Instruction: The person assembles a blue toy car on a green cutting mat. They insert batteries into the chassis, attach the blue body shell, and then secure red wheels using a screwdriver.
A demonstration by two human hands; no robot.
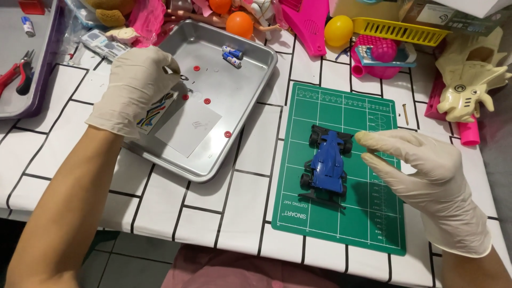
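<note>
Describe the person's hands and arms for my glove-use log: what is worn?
Both hands wear thin, cream-white disposable gloves, slightly wrinkled, ending in a cuff at the wrist: left hand, right hand. The forearms beyond the cuffs are bare: no sleeves, watch or markings show.

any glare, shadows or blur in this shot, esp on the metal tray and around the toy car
Head view: the metal tray shows soft bright sheen but no blown-out glare; the blue toy car is sharp and casts a short dark shadow onto the green cutting mat; the right hand shades the mat beneath it; the left hand looks crisp; the toys along the top edge stay in focus.
</note>
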